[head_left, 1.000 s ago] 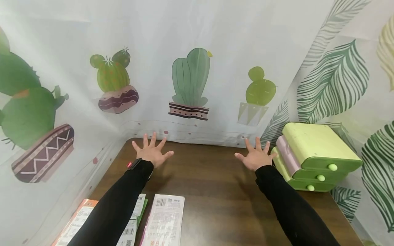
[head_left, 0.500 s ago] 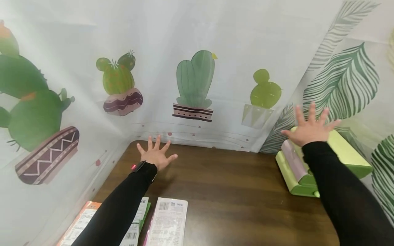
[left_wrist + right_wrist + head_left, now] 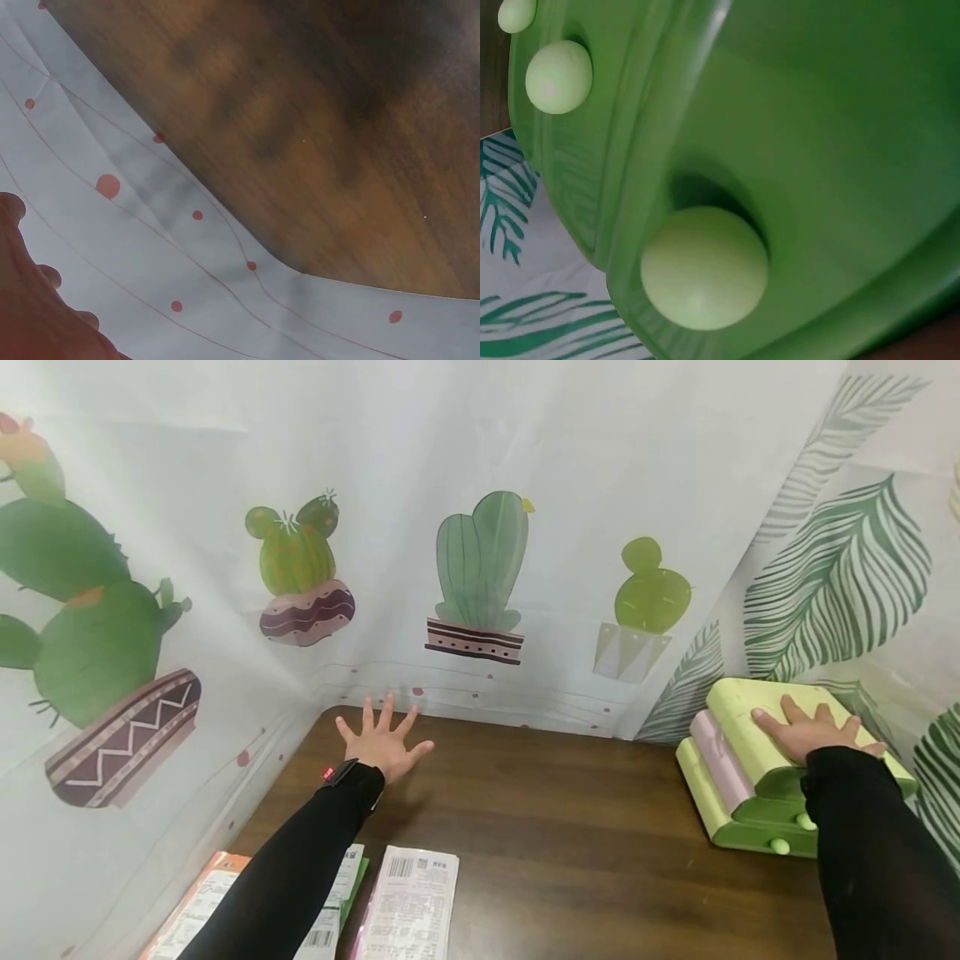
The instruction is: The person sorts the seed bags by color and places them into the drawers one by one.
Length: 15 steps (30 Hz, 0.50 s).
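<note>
In the head view my left hand point(image 3: 384, 745) is spread with straight fingers over the far left part of the dark wooden table point(image 3: 570, 810), holding nothing. A bit of that hand point(image 3: 41, 307) shows at the lower left of the left wrist view. At the far right, my right hand point(image 3: 817, 733) lies over the top of a small green chest of drawers point(image 3: 738, 702), fingers spread across its lid. The chest has a pink middle tier and stacked drawer fronts. Close up in the right wrist view are its round pale green knobs point(image 3: 705, 268).
Flat printed packets lie at the front left: one with an orange edge point(image 3: 202, 893), one with a green edge point(image 3: 352, 889) and one with a pink edge point(image 3: 408, 902). A white curtain point(image 3: 390, 443) with cactus and leaf prints borders the table's back and sides.
My right hand has lifted from beside the chest, moved right and come down on its top. My left hand stays spread in place; the whole head view has shifted slightly.
</note>
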Tool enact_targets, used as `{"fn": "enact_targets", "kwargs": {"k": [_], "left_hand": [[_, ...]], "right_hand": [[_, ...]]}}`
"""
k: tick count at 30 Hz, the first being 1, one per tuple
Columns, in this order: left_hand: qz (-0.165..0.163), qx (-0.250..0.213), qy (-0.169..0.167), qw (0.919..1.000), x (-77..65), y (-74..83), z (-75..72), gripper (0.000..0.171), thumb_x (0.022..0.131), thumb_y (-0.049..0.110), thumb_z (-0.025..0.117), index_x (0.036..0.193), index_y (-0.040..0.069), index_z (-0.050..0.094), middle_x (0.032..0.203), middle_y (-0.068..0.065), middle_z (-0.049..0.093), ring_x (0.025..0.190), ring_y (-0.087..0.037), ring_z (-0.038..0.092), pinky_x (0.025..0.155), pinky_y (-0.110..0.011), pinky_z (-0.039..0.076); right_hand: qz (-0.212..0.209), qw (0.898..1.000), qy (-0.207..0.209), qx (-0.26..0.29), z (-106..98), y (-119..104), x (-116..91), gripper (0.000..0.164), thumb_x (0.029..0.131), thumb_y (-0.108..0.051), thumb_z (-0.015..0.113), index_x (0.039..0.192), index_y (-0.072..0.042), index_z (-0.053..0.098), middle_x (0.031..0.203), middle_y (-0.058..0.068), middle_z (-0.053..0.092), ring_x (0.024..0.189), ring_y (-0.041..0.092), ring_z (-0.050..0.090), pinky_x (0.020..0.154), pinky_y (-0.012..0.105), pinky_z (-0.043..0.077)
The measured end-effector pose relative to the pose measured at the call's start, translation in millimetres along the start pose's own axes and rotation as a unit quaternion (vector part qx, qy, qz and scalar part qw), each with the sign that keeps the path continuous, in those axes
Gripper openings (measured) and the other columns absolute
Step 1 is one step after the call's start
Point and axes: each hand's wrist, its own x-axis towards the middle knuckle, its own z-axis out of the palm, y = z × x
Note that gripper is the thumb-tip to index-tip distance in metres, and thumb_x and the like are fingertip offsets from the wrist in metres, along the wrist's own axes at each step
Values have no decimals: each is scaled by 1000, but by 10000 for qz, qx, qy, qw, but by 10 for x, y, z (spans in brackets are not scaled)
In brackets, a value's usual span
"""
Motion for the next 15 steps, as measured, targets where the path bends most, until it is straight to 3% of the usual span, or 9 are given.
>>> {"fn": "enact_targets", "kwargs": {"k": [3, 8, 15], "left_hand": [[11, 11, -16, 10000, -3, 4, 41, 90, 89, 83, 22, 161, 29, 19, 165, -14, -5, 145, -47, -14, 97, -78, -15], [9, -30, -24, 10000, -19, 3, 80, 90, 89, 83, 21, 161, 30, 18, 165, -14, -6, 146, -47, -12, 98, -79, -13], [-45, -73, -202, 9998, -127, 73, -36, 84, 94, 76, 29, 161, 27, 20, 165, -16, -5, 145, -47, -15, 99, -80, -10]], "right_hand": [[145, 9996, -58, 229, 59, 82, 27, 98, 94, -76, 23, 157, -7, -6, 145, 45, -22, 121, 71, -30, 81, 87, -15], [203, 9997, -24, 152, 92, 114, 42, 99, 93, -78, 23, 157, -9, -7, 145, 44, -22, 121, 73, -26, 79, 89, -11], [-23, 10000, 4, 72, 78, -15, -25, 96, 95, -75, 21, 157, -7, -5, 145, 47, -17, 120, 76, -21, 78, 91, -7]]}}
